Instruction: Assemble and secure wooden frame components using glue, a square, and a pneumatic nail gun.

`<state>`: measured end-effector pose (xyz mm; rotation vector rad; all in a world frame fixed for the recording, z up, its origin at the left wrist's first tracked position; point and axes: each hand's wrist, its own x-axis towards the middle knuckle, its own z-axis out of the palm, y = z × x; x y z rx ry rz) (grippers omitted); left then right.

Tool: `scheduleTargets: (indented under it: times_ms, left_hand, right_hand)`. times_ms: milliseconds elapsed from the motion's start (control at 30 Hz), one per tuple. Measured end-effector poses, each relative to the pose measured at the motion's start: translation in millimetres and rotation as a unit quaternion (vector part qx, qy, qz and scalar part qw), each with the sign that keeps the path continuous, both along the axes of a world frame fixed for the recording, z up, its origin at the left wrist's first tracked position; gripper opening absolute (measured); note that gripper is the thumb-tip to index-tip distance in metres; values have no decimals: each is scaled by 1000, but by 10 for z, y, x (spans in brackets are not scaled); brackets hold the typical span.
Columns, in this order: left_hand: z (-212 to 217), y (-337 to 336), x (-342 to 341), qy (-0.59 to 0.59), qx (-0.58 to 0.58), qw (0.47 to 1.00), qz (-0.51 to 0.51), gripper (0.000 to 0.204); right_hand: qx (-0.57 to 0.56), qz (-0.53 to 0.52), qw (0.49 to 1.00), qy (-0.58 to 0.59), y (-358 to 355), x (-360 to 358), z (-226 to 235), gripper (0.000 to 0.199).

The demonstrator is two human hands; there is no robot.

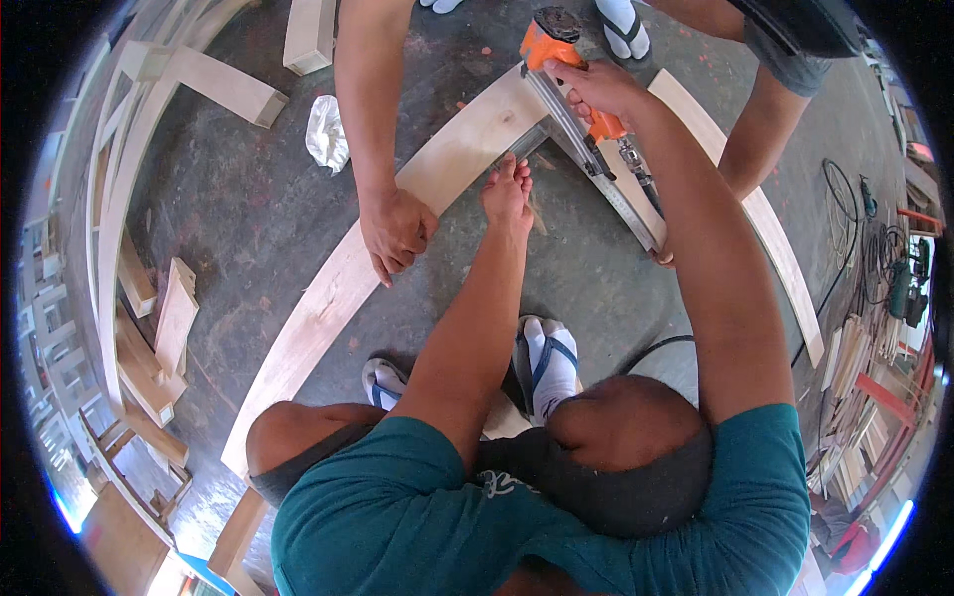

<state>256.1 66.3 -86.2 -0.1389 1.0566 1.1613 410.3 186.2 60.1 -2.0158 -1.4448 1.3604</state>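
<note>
Two curved wooden boards, a left board (328, 298) and a right board (770, 233), meet end to end on the concrete floor. My right hand (596, 91) grips an orange nail gun (550, 42) whose long magazine (606, 179) lies across the joint. My left hand (507, 194) reaches forward, its fingertips pressing on the left board's end at the joint and holding nothing. Another person's hand (397, 230) presses down on the left board just left of mine. That person's other arm (760, 124) reaches down to the right board.
A crumpled white bag (326, 131) lies on the floor at upper left. Wooden frames and offcuts (149, 298) are stacked at left. Cables and tools (879, 253) lie at right. My sandalled feet (552, 363) stand below the boards, and the other person's foot (624, 25) is at the top.
</note>
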Motion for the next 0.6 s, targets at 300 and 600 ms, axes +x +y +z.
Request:
scheduleTargets:
  times_ms: [300,600]
  left_hand:
    - [9,23,18,1,-3,1000,8,11]
    - [-21,31,10,12,10,1000,5,14]
  right_hand:
    - [-3,61,998,-13,-143,116,33,60]
    - [12,50,997,-52,-298,240,168,74]
